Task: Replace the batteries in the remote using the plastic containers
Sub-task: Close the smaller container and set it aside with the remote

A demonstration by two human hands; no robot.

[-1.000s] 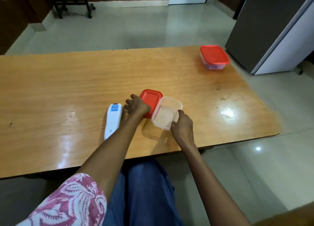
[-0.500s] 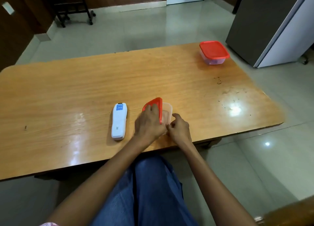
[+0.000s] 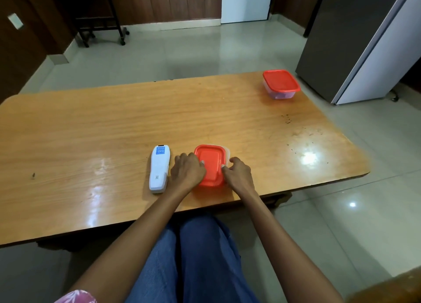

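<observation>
Since 0.5 s ago the red lid (image 3: 209, 166) went from standing on its edge to lying flat on the near container (image 3: 227, 152); 1 s ago it lay on the table beside the open box. The left hand (image 3: 188, 169) has its fingers curled on the left edge of the lid, tips on its top. The right hand (image 3: 238, 174) holds the right edge w/ bent fingers, the foremost one reaching along the container side (if the lid is snapped fully, I cannot tell). Only a thin clear strip of the container shows, at the far right corner under the lid. Just left of the left hand lies the remote (image 3: 159, 168), white w/ a blue label at its far end, not touched. All this is near the front edge of the wooden table (image 3: 91, 125). The far container (image 3: 281, 84), also w/ a red lid, stands at the far right corner, well apart. Beyond it stands a grey fridge (image 3: 355, 41).
</observation>
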